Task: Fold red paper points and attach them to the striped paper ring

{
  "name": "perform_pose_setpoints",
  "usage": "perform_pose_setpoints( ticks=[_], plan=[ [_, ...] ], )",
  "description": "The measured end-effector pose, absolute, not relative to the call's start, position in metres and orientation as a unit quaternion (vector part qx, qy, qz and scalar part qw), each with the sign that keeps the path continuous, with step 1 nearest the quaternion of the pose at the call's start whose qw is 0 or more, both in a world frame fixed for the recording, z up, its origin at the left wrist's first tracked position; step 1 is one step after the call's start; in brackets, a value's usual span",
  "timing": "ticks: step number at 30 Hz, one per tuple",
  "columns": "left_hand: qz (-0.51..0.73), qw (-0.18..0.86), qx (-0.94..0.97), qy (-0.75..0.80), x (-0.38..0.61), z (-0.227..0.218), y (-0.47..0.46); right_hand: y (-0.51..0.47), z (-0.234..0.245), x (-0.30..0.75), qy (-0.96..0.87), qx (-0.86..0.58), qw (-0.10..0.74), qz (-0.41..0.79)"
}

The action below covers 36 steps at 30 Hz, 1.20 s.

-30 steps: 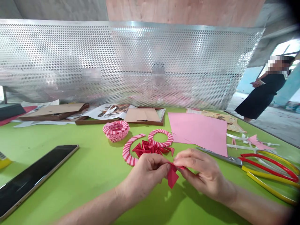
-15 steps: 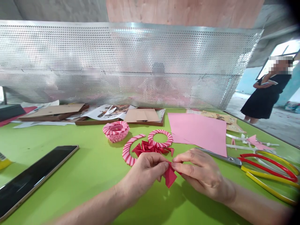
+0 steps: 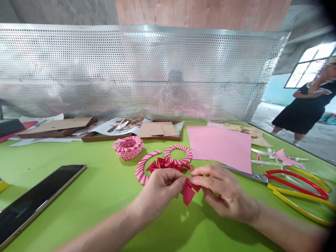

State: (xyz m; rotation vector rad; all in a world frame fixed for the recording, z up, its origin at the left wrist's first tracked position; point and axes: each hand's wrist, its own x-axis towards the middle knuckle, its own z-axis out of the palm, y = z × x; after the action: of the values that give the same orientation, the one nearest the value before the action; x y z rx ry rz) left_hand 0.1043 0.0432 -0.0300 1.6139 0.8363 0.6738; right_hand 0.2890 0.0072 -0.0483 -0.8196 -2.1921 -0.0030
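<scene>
Both hands [image 3: 157, 197] [image 3: 224, 192] pinch seemingly folded red paper [image 3: 188, 193].

BG | perforated aluminium sheet screen [image 3: 131, 70] standing across far edge of lime-green tabletop [image 3: 99, 203] | pinkish plywood panel [image 3: 202, 14] rising behind it | grey concrete wall [image 3: 57, 12] flanking panel | pale blue wall [image 3: 275, 92] running right | white-framed window [image 3: 309, 64] letting in daylight | grey concrete floor [image 3: 325, 147] stretching beyond table

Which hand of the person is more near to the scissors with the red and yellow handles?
Right. The right hand is beside the scissors' blades; the left hand is farther away, on the other side of the right hand.
</scene>
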Motion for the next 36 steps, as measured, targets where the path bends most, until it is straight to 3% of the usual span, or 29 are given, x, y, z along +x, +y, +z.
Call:
perform_pose_setpoints(
  ticks=[4,9,15,28,36],
  plan=[
    [0.29,0.501,0.728,0.368,0.105,-0.032,0.04,0.004,-0.042,0.284,-0.777,-0.392,0.455,0.188],
    [0.297,0.425,0.771,0.369,0.107,-0.031,0.035,0.004,-0.042,0.274,-0.717,-0.429,0.411,0.364],
    [0.292,0.484,0.729,0.386,0.107,-0.031,0.037,0.01,-0.049,0.269,-0.643,-0.437,0.424,0.465],
    [0.258,0.55,0.692,0.39,0.107,-0.031,0.039,0.012,-0.05,0.272,-0.629,-0.436,0.433,0.476],
    [0.275,0.5,0.723,0.39,0.109,-0.031,0.037,0.009,-0.048,0.271,-0.647,-0.436,0.433,0.452]
  ],
)
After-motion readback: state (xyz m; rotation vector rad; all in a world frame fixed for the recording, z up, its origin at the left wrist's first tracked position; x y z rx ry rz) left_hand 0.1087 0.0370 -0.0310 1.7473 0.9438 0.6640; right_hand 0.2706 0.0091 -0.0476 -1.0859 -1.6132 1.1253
